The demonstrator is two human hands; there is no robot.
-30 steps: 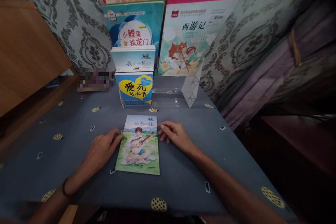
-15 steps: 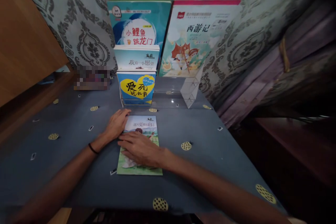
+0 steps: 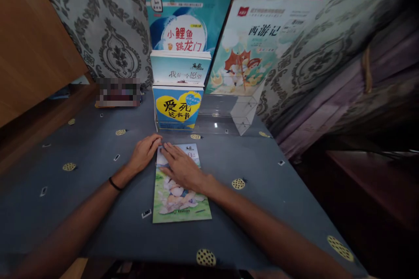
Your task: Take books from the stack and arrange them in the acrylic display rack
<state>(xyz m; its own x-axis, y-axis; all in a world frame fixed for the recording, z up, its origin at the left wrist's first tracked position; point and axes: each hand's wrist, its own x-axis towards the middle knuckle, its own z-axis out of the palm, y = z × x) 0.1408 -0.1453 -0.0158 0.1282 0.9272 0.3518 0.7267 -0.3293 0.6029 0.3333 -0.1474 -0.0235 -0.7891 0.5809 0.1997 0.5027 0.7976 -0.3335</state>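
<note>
Your right hand lies flat, fingers spread, pressing the upper half of the green book. Your left hand rests open at the book's top-left corner, fingertips touching its edge. The book lies face-up on the desk, just before the clear book stand.

Mid-frame, the right hand lies flat on a book; the left hand touches its upper-left corner.

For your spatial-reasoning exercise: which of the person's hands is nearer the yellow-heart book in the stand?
Left. The left hand lies just below the yellow-heart book; the right hand rests lower, on the flat book.
</note>
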